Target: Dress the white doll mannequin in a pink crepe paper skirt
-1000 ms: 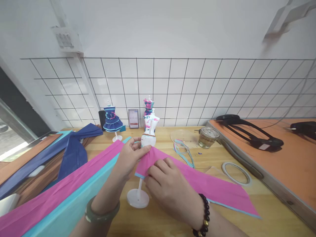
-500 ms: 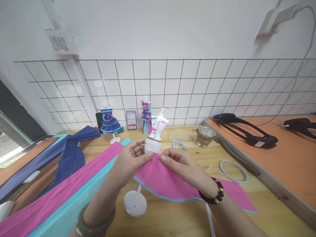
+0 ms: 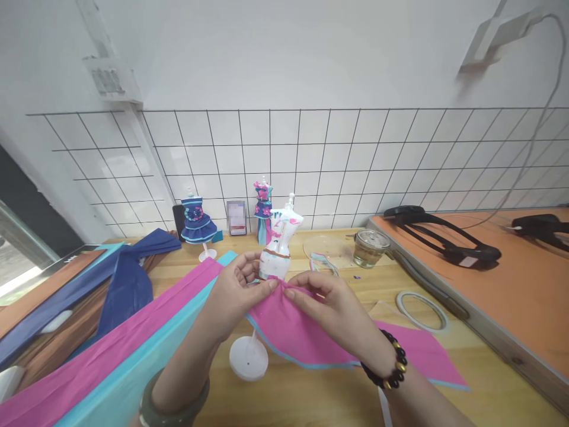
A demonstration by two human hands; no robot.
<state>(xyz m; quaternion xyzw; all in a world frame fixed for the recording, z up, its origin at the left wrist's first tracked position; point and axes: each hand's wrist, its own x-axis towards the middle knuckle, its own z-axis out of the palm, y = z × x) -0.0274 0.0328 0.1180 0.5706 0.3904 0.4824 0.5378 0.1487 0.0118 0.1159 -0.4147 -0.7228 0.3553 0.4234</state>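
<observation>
Far left, navy fabric (image 3: 127, 279) is lying over brown pieces, running out of frame; the long pink band (image 3: 133, 326) and turquoise band (image 3: 142, 356) are getting cut off there too. Left hand (image 3: 231, 293) is pinching the pink strip (image 3: 302, 341) by its top edge, thumb on top; its other fingers are curling beside the white dress form (image 3: 275, 264). Form is leaning slightly mid-table, its round base (image 3: 249, 358) showing below; most of its stem is hiding behind the strip. Right hand (image 3: 344, 305) is now pinching that edge just beside the left, no longer working lower down, so small folds are bunching between both thumbs at the form's lower end. Strip is draping rightward under the right wrist, which is covering part of it. Can't tell whether the edge is sticking to the form; fingertips behind the fabric are staying hidden. At right edge, a black device (image 3: 540, 228) is getting cropped.
</observation>
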